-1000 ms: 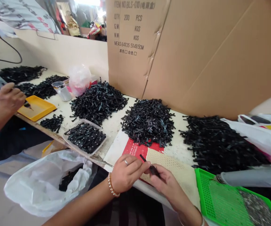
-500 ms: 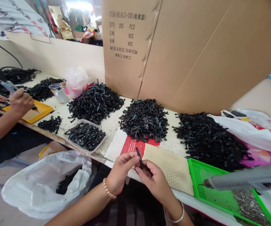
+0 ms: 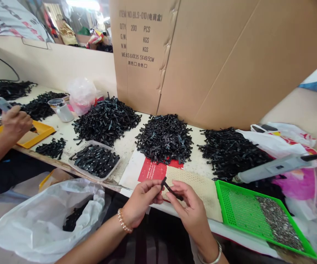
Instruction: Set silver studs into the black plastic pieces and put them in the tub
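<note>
In front of me, near the bench's front edge, my left hand [image 3: 148,196] pinches the upper end of a small black strip-shaped part [image 3: 172,191]. My right hand [image 3: 190,203] grips the lower end of that same part between thumb and fingers, so it slants between both hands. Below and behind the hands lies a beige perforated mat [image 3: 205,190]. A heap of similar black parts [image 3: 164,139] sits just beyond, partly on a red and white sheet [image 3: 149,170].
At right, a grey pen-shaped power tool [image 3: 274,169] hangs above a green tray [image 3: 219,201] of small metal pieces [image 3: 279,222]. More black parts fill a clear tub [image 3: 73,165]. A co-worker's hand [image 3: 17,123] holds a similar tool over a yellow tray [image 3: 47,132].
The black part has turned from steep to more slanted, and my right fingers have spread a little. The power tool at right has swung up and away from the green tray.
</note>
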A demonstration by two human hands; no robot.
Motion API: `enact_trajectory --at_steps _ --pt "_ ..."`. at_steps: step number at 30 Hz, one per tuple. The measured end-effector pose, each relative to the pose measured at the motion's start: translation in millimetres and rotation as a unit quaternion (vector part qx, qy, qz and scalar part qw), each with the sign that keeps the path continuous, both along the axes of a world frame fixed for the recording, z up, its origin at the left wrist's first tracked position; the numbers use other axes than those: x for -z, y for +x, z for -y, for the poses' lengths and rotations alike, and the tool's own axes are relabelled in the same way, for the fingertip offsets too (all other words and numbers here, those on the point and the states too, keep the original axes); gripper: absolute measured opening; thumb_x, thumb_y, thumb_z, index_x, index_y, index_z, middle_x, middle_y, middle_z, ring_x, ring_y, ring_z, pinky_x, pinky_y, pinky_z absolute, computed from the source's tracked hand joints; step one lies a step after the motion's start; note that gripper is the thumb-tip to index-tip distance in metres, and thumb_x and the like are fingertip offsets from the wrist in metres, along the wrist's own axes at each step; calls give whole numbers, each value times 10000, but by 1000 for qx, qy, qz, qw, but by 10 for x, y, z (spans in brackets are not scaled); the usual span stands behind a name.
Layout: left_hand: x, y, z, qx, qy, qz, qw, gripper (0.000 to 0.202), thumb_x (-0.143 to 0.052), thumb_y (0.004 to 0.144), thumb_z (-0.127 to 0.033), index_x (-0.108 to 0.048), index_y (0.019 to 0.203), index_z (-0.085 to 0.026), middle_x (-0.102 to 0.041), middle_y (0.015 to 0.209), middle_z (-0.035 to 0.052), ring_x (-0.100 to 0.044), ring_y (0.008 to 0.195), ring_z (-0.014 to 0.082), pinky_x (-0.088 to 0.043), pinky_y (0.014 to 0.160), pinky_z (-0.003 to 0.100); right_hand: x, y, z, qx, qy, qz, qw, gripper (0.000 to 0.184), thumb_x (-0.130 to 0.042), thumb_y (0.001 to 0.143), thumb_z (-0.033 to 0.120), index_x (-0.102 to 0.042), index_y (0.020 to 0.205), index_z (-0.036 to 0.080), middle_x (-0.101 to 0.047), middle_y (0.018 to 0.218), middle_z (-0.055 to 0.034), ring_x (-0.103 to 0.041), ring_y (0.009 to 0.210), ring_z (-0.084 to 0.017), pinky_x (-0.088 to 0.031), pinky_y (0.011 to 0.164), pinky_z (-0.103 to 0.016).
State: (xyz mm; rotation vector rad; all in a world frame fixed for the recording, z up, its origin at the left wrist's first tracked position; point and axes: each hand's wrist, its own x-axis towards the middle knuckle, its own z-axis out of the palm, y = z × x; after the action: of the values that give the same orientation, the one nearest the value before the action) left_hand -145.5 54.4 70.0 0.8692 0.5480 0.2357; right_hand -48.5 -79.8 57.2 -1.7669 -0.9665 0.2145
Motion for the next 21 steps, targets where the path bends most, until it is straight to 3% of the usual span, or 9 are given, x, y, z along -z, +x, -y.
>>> enact_trajectory --at_steps 2,4,9,21 --pt "-30 -1 34 11 -13 7 1000 402 -842 602 -430 -696 810 -118 -602 666 15 -540 592 111 -496 546 219 -27 1 -25 5 2 41 999 120 -605 901 289 -628 987 208 -654 888 -50 -633 809 -178 -541 730 -285" --pt "-44 3 55 12 -26 10 1000 381 -851 596 -421 -689 758 -116 -605 670 22 -550 599 118 -514 544 227 -64 12 -45 -7 16 92 996 62 -590 910 250 -636 933 214 -656 874 -46 -631 805 -176 -538 727 -284" --pt "-26 32 71 9 -63 8 998 363 -855 604 -405 -674 714 -111 -645 705 39 -594 604 109 -537 648 233 -61 28 -49 -23 34 160 986 129 -553 925 185 -646 1007 217 -646 946 -63 -632 881 -176 -550 782 -287" --pt "-27 60 126 -10 -73 0 997 351 -865 598 -365 -666 752 -122 -623 667 14 -601 612 117 -544 647 238 11 -9 0 6 40 180 983 181 -536 922 166 -654 1047 222 -654 946 -74 -644 864 -192 -571 769 -315"
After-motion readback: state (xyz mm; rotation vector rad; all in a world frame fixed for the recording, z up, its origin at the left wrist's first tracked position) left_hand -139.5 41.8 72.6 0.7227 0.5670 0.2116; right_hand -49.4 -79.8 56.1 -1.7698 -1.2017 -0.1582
